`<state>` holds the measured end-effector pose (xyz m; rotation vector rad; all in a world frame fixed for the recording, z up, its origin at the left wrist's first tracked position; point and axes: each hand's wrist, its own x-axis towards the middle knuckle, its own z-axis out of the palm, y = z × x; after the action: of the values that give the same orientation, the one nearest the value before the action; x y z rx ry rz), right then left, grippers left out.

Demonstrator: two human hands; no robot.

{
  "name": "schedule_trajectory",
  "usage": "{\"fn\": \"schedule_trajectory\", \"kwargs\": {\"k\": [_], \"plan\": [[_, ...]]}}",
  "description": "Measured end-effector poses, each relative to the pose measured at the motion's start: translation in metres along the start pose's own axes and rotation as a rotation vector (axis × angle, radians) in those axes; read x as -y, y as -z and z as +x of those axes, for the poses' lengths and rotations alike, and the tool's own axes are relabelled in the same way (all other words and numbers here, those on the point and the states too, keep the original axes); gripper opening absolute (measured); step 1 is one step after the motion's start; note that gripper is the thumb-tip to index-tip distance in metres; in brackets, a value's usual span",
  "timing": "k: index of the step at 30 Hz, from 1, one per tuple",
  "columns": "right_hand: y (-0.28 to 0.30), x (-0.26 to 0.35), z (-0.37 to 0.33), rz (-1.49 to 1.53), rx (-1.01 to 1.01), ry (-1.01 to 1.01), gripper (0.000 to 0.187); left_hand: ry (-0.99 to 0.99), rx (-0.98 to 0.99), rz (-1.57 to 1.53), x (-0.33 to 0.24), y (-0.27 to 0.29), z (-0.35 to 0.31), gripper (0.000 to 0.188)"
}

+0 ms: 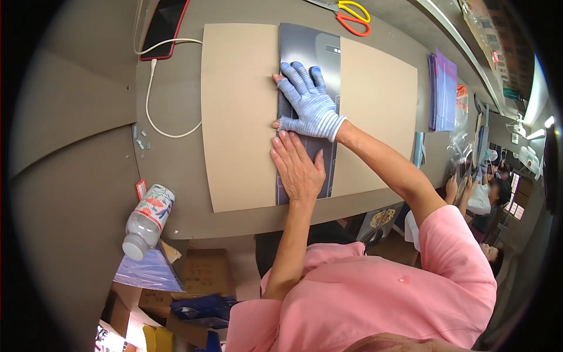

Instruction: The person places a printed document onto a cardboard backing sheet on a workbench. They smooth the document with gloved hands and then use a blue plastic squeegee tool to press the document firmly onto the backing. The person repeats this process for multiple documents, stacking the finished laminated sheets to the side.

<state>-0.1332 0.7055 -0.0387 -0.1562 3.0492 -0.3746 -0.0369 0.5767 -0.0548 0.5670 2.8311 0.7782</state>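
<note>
A long beige board lies across the table, and a dark glossy panel runs down its middle, with beige board showing on the other side too. My right hand, in a blue-and-white striped glove with some bare fingertips, presses flat on the panel with fingers spread. Just nearer to me, my bare left hand rests flat on the panel's lower half, its fingertips touching the gloved hand at the panel's left edge. Neither hand grips anything. What lies under the palms is hidden.
Scissors with yellow and orange handles lie at the far edge. A phone with a white cable sits far left. A plastic bottle lies at the near left corner. Purple packets stand right; other people work beyond.
</note>
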Motion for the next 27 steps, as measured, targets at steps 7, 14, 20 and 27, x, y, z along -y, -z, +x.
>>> {"fn": "schedule_trajectory", "kwargs": {"k": [7,14,20,27], "plan": [[0.020,-0.044,0.081,-0.139,-0.097,-0.149,0.070,-0.010,-0.002,0.085,0.003,-0.001,0.000,0.080],[0.012,-0.096,0.133,-0.150,-0.217,-0.273,0.065,-0.029,-0.026,0.060,-0.001,0.004,0.004,0.079],[-0.001,-0.012,0.047,-0.192,-0.096,-0.016,0.062,-0.192,-0.082,-0.164,0.028,0.009,-0.019,0.050],[-0.030,0.063,-0.058,-0.084,-0.061,0.090,0.057,-0.356,0.097,-0.397,0.082,0.062,-0.126,0.025]]}}
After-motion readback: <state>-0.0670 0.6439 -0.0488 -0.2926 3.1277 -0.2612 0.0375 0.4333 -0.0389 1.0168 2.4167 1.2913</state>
